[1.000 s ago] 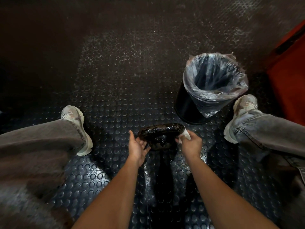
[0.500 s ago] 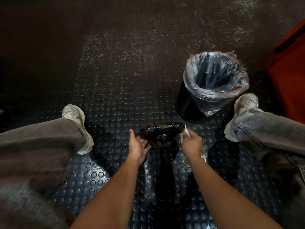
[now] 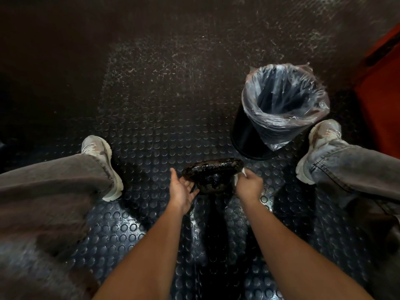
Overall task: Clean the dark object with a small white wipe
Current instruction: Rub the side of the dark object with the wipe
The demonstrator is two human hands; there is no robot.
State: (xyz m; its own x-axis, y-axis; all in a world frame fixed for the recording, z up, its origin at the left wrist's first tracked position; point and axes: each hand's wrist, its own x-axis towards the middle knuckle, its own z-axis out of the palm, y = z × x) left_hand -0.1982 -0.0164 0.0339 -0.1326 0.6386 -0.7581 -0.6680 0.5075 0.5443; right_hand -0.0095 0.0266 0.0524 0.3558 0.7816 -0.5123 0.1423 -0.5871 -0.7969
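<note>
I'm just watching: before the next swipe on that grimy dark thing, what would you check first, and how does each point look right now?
1. Wipe in the grip: ok. The right hand pinches the small white wipe.
2. Wipe against the work: ok. It sits at the right edge of the dark object.
3. Object steadied: ok. The left hand cups its left underside with relaxed fingers.
4. Wipe clean enough: cannot tell. Only a small corner shows.
5. Bin ready for the used wipe: ok. The lined bin stands open just beyond the right hand.
6. Grime left: not ok. The top looks wet and crusted.
</note>
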